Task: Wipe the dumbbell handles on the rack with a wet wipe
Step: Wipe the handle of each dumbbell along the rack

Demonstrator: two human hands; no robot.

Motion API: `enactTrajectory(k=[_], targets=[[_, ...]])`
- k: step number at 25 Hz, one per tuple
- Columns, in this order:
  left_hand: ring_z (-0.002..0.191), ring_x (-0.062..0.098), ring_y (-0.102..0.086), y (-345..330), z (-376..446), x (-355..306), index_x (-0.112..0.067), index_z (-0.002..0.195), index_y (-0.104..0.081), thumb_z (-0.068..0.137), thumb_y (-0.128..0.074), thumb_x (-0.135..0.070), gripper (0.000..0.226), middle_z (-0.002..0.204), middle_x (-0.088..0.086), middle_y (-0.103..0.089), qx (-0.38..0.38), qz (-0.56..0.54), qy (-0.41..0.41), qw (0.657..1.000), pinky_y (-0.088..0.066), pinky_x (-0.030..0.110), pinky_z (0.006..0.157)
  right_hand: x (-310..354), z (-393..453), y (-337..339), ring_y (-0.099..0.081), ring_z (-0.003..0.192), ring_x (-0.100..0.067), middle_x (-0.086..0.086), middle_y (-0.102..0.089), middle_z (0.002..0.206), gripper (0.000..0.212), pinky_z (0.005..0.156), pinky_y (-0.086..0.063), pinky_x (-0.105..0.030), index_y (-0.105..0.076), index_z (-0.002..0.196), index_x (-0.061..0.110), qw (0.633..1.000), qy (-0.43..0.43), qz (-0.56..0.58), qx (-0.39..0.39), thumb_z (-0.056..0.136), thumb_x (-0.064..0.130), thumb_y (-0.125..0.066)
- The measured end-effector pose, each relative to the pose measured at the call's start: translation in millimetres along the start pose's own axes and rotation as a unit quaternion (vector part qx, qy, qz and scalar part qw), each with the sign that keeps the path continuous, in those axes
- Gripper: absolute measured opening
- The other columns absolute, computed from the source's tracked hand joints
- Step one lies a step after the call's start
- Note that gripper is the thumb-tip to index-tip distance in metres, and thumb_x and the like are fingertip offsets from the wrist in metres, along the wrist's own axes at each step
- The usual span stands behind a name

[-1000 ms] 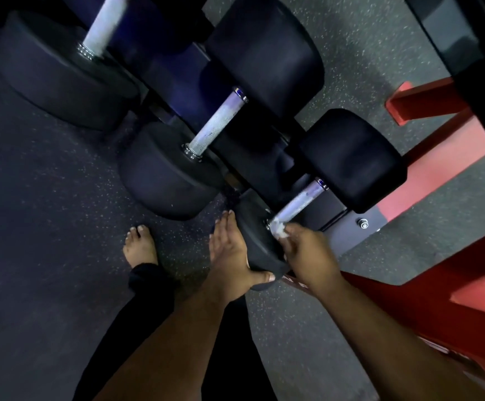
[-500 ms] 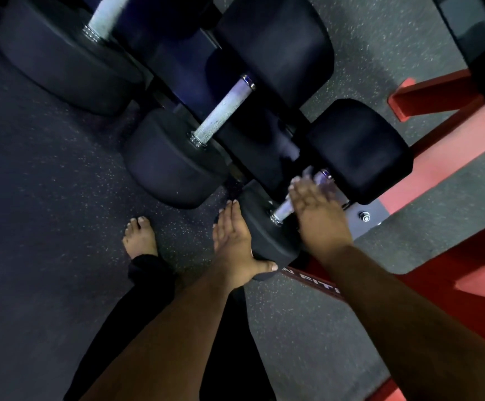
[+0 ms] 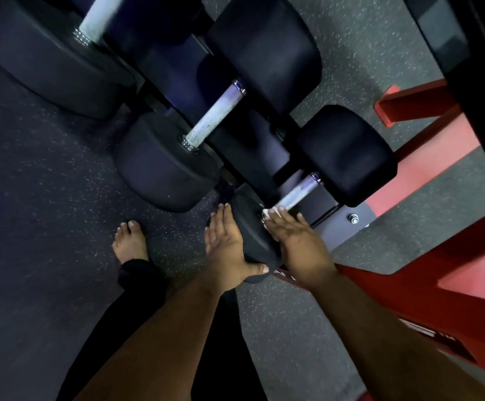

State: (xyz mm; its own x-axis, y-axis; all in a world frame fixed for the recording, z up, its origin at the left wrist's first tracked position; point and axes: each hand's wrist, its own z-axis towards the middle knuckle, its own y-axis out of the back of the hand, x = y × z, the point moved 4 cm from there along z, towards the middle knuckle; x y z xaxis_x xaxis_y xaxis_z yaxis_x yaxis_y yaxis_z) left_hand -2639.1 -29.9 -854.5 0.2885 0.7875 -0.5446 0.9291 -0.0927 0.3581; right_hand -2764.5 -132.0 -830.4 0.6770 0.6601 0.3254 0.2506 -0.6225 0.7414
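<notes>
Three dumbbells sit side by side on the rack (image 3: 348, 227), each with one pale knurled handle: the nearest handle (image 3: 299, 193), the middle handle (image 3: 215, 115) and the far handle (image 3: 99, 13), which runs out of view at the top. The left hand (image 3: 226, 247) lies flat with straight fingers against the near end of the nearest dumbbell (image 3: 252, 235), thumb hooked under its rim. The right hand (image 3: 293, 235) presses a white wet wipe (image 3: 270, 212) against the lower end of the nearest handle; the fingers look extended, but how tight the grip is I cannot tell.
</notes>
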Motion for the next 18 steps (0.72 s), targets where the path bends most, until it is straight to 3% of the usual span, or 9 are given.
enactTrajectory(k=[2, 4, 6, 7, 8, 10, 11, 14, 18], targets=[[0.155, 0.022, 0.011, -0.1, 1.7, 0.4, -0.01, 0.158, 0.014, 0.053, -0.096, -0.048, 0.157, 0.168, 0.005, 0.011, -0.001, 0.004, -0.003, 1.0, 0.003, 0.044, 0.125, -20.2, -13.8, 4.5, -0.041, 0.139, -0.007, 0.005, -0.05, 0.146, 0.052, 0.119, -0.028, -0.024, -0.055, 0.143, 0.014, 0.927, -0.207, 0.247, -0.191, 0.095, -0.006, -0.045], [0.155, 0.022, 0.011, -1.2, 2.3, 0.5, -0.011, 0.158, 0.013, 0.053, -0.096, -0.048, 0.157, 0.168, 0.004, 0.012, -0.007, 0.009, -0.002, 1.0, 0.004, 0.043, 0.126, -34.3, -15.5, -10.5, -0.062, 0.11, -0.012, 0.002, -0.067, 0.121, 0.041, 0.096, -0.049, -0.017, -0.066, 0.127, 0.009, 0.751, -0.397, 0.447, -0.28, 0.096, -0.006, -0.045], [0.155, 0.022, 0.011, -2.2, 2.4, 1.7, -0.011, 0.159, 0.012, 0.052, -0.096, -0.049, 0.156, 0.168, 0.004, 0.011, -0.006, 0.015, -0.002, 1.0, 0.003, 0.043, 0.126, -34.9, 9.0, -15.9, -0.062, 0.085, -0.019, -0.003, -0.068, 0.095, 0.033, 0.067, -0.053, -0.02, -0.068, 0.114, 0.006, 0.578, -0.456, 0.607, -0.297, 0.095, -0.006, -0.043], [0.155, 0.022, 0.01, -2.4, 1.6, 2.8, -0.011, 0.159, 0.012, 0.052, -0.096, -0.05, 0.156, 0.168, 0.004, 0.01, -0.01, 0.016, -0.001, 1.0, 0.002, 0.044, 0.126, -36.6, 27.3, -11.2, -0.061, 0.088, -0.021, -0.006, -0.065, 0.097, 0.03, 0.068, -0.051, -0.024, -0.066, 0.116, 0.005, 0.513, -0.466, 0.66, -0.289, 0.098, -0.002, -0.043], [0.155, 0.022, 0.01, -2.5, 1.7, 3.1, -0.011, 0.159, 0.011, 0.051, -0.096, -0.05, 0.156, 0.168, 0.004, 0.01, -0.015, 0.019, -0.001, 1.0, 0.001, 0.044, 0.126, -35.3, 41.8, -1.2, -0.061, 0.101, -0.022, -0.008, -0.064, 0.109, 0.029, 0.079, -0.051, -0.026, -0.06, 0.126, 0.005, 0.465, -0.489, 0.676, -0.294, 0.102, 0.006, -0.044], [0.155, 0.021, 0.009, -3.4, 4.1, 2.8, -0.011, 0.159, 0.01, 0.051, -0.095, -0.052, 0.156, 0.168, 0.004, 0.009, -0.015, 0.031, -0.001, 0.999, 0.0, 0.044, 0.126, -29.0, 51.6, -4.2, -0.057, 0.118, -0.02, -0.008, -0.061, 0.123, 0.029, 0.089, -0.047, -0.024, -0.055, 0.13, 0.009, 0.429, -0.548, 0.664, -0.275, 0.104, 0.019, -0.046], [0.155, 0.022, 0.008, -4.0, 5.1, 2.8, -0.01, 0.159, 0.01, 0.051, -0.095, -0.052, 0.156, 0.168, 0.004, 0.008, -0.014, 0.035, -0.001, 0.999, 0.0, 0.045, 0.126, -22.9, 50.3, -11.6, -0.06, 0.109, -0.02, -0.008, -0.062, 0.114, 0.024, 0.083, -0.048, -0.024, -0.058, 0.121, 0.012, 0.349, -0.509, 0.723, -0.31, 0.103, 0.023, -0.048], [0.155, 0.022, 0.009, -2.0, 1.7, 1.1, -0.009, 0.159, 0.009, 0.052, -0.095, -0.051, 0.155, 0.168, 0.005, 0.008, -0.015, 0.035, 0.002, 0.999, 0.0, 0.044, 0.126, -21.1, 49.9, -23.3, -0.066, 0.083, -0.022, -0.014, -0.064, 0.096, 0.049, 0.076, -0.053, -0.033, -0.059, 0.113, 0.001, 0.493, -0.427, 0.729, -0.207, 0.083, 0.036, -0.075], [0.155, 0.022, 0.007, -1.5, 3.1, 3.8, -0.008, 0.159, 0.008, 0.052, -0.095, -0.052, 0.155, 0.168, 0.005, 0.005, -0.014, 0.032, -0.015, 0.999, -0.002, 0.046, 0.126, -54.9, 75.2, -10.7, -0.061, 0.063, -0.013, -0.005, -0.065, 0.069, 0.018, 0.073, -0.049, -0.028, -0.066, 0.085, 0.006, 0.488, -0.409, 0.725, -0.262, 0.079, 0.014, -0.081]])
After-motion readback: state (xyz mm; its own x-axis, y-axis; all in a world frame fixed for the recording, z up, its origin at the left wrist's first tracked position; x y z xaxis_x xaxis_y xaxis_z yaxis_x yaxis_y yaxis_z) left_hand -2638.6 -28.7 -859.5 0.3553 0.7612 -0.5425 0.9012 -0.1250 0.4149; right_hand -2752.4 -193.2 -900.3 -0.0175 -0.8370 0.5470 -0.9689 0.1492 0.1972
